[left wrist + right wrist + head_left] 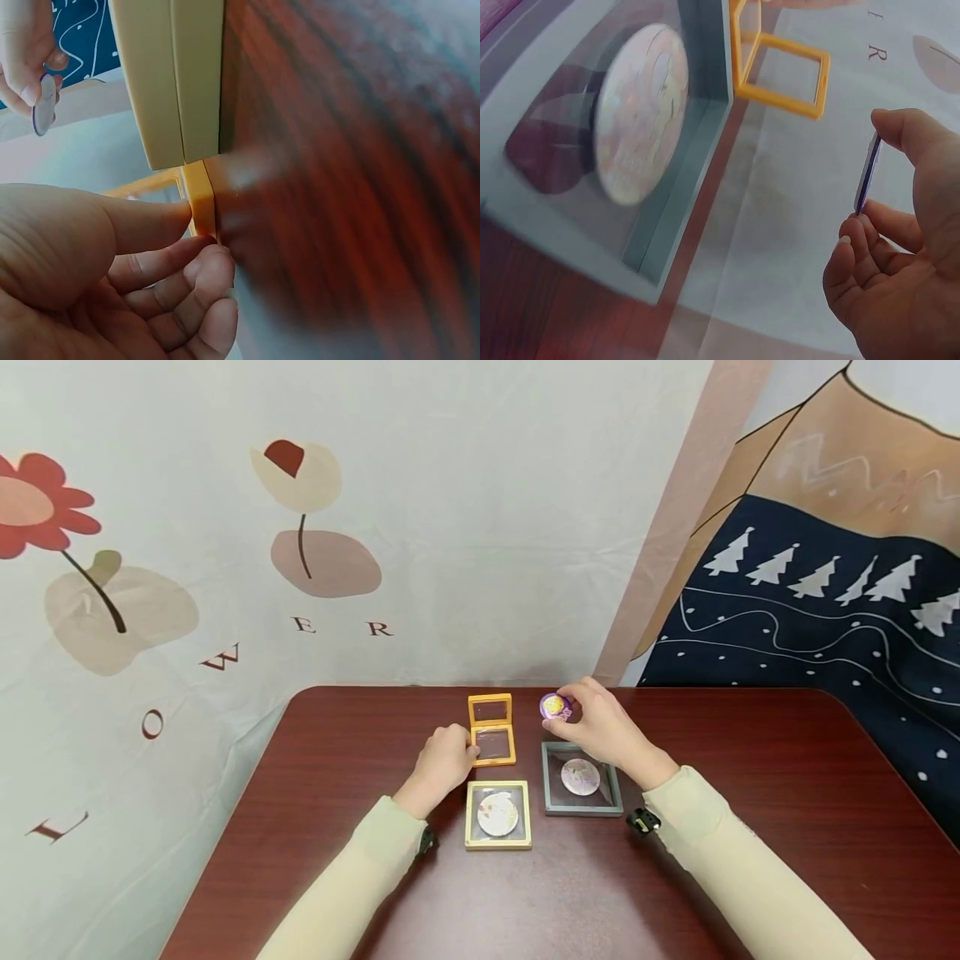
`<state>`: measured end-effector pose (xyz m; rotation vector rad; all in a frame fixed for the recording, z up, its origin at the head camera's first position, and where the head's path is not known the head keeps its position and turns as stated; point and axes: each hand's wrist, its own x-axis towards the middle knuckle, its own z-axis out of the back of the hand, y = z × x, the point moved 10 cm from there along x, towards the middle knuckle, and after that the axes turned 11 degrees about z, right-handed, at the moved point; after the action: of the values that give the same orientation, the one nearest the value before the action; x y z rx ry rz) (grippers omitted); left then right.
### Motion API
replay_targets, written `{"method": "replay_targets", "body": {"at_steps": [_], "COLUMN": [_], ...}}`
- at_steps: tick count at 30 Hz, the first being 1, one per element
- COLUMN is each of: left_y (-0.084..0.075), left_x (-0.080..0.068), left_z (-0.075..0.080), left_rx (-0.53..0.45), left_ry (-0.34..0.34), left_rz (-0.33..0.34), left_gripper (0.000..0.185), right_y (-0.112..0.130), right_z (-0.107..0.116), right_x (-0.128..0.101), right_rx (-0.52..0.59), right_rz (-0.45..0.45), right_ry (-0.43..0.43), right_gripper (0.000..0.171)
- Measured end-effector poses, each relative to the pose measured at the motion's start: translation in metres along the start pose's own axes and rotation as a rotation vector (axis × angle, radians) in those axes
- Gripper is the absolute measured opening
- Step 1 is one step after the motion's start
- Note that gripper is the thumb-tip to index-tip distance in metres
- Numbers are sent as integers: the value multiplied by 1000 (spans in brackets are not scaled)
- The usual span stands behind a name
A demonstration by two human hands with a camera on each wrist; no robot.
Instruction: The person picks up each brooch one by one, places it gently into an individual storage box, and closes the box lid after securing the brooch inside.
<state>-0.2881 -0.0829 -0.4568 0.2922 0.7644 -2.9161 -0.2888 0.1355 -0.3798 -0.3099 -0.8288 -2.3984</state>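
An orange display frame (491, 725) stands unfolded on the table, one half flat and the other raised, with clear film in both halves. My left hand (442, 756) pinches the left edge of its flat half; in the left wrist view the thumb and fingers meet at the orange frame (199, 199). My right hand (600, 727) holds up a round badge (553, 706), purple-rimmed with a yellow figure. Between thumb and fingertips, the badge (868, 174) appears edge-on in the right wrist view. Below that hand lies a grey frame (545, 781) containing a pale round badge (581, 777).
Nearer me, a pale yellow frame (498, 846) encloses a white round badge (498, 814). All of this sits on a dark red wooden table (322, 793). Behind its far edge hangs a printed cloth (480, 568) with flowers and letters. Dark wrist straps show at both cuffs.
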Motion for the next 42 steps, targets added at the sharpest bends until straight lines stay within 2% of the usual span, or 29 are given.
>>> {"method": "replay_targets", "body": {"at_steps": [10, 20, 35, 42], "left_y": [-6, -9, -10, -11], "left_x": [3, 3, 5, 4], "left_z": [-4, -5, -5, -3], "left_rx": [-12, -18, -4, 6], "left_ry": [-1, 9, 19, 7], "left_rz": [-51, -47, -54, -60], "left_gripper": [24, 22, 16, 18], "right_y": [14, 26, 34, 38], "right_z": [-23, -43, -77, -92], "right_x": [13, 24, 27, 28], "right_rx": [16, 15, 9, -14], "right_rz": [18, 6, -10, -5], "right_ry": [75, 98, 199, 256], "right_gripper": [51, 49, 51, 44]}}
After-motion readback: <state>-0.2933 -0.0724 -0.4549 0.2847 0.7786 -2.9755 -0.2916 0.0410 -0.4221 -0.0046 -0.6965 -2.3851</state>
